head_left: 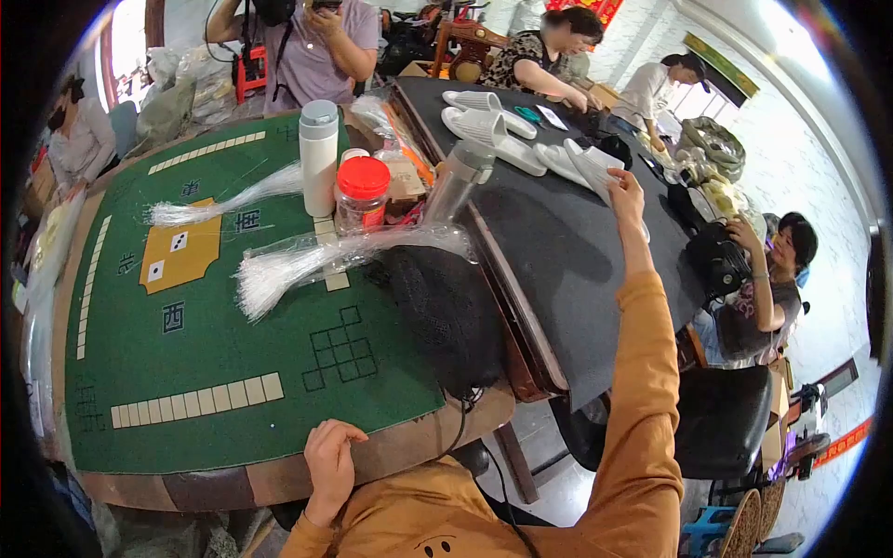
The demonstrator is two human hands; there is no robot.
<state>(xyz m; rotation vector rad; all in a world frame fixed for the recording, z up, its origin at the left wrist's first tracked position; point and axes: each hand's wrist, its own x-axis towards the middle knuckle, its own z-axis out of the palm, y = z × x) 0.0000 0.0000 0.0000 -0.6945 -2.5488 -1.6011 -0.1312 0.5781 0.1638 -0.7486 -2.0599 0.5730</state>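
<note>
Right hand (pixel 625 189) fingertips hidden behind the white slipper (pixel 595 167), grip unclear. Beyond the slipper, small items on the black table (pixel 558 242) too blurred to identify.

Green-felt game table (pixel 186 372) with wooden rim: white fibre bundles (pixel 279 270) near its centre, white bottle (pixel 319 156) and red-lidded jar (pixel 361 193) by the far edge, black mesh item (pixel 446 316) at the right edge. Adjoining black-topped table (pixel 549 251): white slippers (pixel 488 116) along its far edge.
</note>
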